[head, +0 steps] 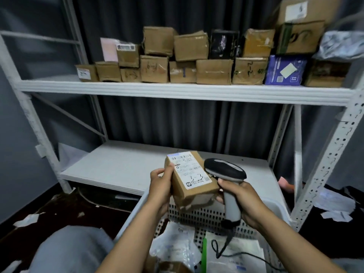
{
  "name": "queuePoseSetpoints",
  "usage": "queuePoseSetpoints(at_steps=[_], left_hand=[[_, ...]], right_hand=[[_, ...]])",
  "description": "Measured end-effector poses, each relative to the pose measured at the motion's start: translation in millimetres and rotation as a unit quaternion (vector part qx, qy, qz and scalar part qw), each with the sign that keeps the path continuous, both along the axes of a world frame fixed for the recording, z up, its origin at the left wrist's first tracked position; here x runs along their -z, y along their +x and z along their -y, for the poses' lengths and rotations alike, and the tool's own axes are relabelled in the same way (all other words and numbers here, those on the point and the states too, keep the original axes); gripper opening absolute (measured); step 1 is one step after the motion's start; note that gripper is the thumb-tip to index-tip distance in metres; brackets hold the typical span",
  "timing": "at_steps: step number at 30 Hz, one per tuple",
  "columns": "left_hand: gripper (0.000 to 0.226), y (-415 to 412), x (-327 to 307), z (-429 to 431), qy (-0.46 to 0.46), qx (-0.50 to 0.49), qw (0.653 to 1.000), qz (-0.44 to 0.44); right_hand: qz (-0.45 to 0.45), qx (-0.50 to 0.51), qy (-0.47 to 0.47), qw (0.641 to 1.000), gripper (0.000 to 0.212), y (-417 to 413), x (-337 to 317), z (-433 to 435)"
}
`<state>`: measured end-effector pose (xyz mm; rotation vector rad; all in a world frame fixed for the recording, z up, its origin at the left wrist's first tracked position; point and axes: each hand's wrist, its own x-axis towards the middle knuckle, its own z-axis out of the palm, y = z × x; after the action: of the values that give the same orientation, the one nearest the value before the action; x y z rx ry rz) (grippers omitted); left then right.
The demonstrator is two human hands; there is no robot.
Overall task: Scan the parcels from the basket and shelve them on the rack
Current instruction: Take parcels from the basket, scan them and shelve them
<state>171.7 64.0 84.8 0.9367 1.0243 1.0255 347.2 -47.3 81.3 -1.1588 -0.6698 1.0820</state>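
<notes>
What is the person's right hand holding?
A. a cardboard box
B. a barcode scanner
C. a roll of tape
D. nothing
B: the right hand grips the grey handle of the scanner, whose head sits beside the label on the box, which the left hand holds over the basket.

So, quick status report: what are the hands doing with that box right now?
Left hand grips the parcel, label up. Right hand grips the scanner, head beside the label. Basket below; nothing blocking the rack.
</notes>
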Motion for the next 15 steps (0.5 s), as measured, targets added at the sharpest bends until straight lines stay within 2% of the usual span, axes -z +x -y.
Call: queuePoseSetpoints(at_steps=[3,7,11,15], left_hand=[[0.032,-15.8,-36.3,-2.4,0.036,0.051,0.998,0.004],[0.032,-52.1,-82.0,-9.0,0.057,0.143,0.986,-0.056],[0.052,-88.7,-117.5,-36.1,0.065,0.120,0.990,-0.029],[0.053,-121.5,-151.7,-73.3,0.087,0.061,0.994,-0.009]], right_hand=[[-0.007,-0.007,0.029,1.000,0.024,-19.0,-36.8,-19.4],[0.037,-0.004,0.049,0.998,0.027,-47.6,-85.2,-52.0],[0.081,-0.024,0.087,0.993,0.024,-83.3,-127.6,-81.8],[0.126,-0.040,0.108,0.985,0.021,-118.8,-169.5,-118.0]])
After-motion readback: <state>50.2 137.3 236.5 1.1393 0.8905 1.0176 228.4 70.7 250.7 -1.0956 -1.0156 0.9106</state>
